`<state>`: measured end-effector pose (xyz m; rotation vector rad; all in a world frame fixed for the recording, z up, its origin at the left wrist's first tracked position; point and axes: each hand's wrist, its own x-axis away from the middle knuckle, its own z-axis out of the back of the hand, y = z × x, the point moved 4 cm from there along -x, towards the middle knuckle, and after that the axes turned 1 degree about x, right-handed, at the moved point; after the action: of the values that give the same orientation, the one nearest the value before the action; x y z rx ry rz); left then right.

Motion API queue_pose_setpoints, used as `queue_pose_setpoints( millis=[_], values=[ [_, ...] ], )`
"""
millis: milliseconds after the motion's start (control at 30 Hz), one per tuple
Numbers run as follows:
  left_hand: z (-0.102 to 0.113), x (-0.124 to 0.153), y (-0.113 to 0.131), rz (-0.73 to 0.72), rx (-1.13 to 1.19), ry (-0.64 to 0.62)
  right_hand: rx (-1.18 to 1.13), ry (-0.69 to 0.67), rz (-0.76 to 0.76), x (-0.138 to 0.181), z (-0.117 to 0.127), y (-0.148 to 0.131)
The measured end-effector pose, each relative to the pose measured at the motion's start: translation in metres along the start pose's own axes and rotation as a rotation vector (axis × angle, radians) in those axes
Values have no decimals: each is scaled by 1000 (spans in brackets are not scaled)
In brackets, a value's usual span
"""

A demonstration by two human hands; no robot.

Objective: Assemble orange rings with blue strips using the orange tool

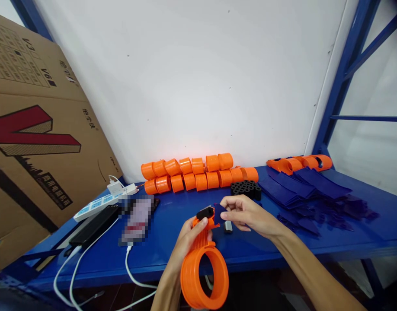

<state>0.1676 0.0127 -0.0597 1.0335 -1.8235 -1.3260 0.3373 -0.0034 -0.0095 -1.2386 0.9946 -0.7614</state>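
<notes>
My left hand (pixel 188 235) is closed round the neck of an orange plastic tape dispenser (pixel 188 276), whose wide ring hangs toward me over the table's front edge. A black roller (pixel 205 213) sits at its upper end, by my left thumb. Between the thumb and fingers of my right hand (pixel 242 211) is a dark blue plastic piece (pixel 219 214), held against the dispenser's upper end. Whether the piece is seated there I cannot tell. A small grey metal-looking piece (pixel 228 226) lies on the table just below my right fingers.
Stacked orange rings (pixel 188 181) line the wall behind a cluster of black rollers (pixel 245 188). Blue plastic sheets (pixel 292 190) and more orange parts (pixel 299 164) lie right. Left are a phone (pixel 138 220), a power strip (pixel 103 203), white cables (pixel 130 268) and a large cardboard box (pixel 46 129).
</notes>
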Motion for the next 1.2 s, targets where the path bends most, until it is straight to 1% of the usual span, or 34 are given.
queue_pose_setpoints(
  millis=[100, 233, 300, 400, 533, 667, 800, 900, 967, 1067, 1200],
  values=[
    [0, 0, 0, 3, -11, 1, 78, 3, 44, -4, 0, -1],
    [-1, -1, 0, 2, -18, -2, 37, 75, 133, -6, 0, 0],
    [-2, 0, 1, 0, -25, -10, 42, 75, 172, -6, 0, 0],
    [-4, 1, 3, -5, -37, -20, 53, 52, 178, -5, 0, 2],
    [-6, 3, 5, -8, -45, -25, -2, 35, 175, -5, 1, 5],
    [-6, 3, 5, -5, -40, -34, -15, 16, 185, -5, 2, 3],
    [-5, 2, 4, -5, -33, -35, 86, 12, 202, -7, -1, -4],
    [-4, 2, 4, -8, -28, -38, 178, 59, 268, -8, -2, -7],
    [-5, 3, 5, -16, -26, -45, 167, 68, 291, -7, -4, -5],
    [-9, 6, 6, -42, -29, -56, 96, 70, 253, -6, -7, 6],
    [-12, 11, 4, -87, -35, -27, -18, 150, 173, -2, -10, 22]
  ],
)
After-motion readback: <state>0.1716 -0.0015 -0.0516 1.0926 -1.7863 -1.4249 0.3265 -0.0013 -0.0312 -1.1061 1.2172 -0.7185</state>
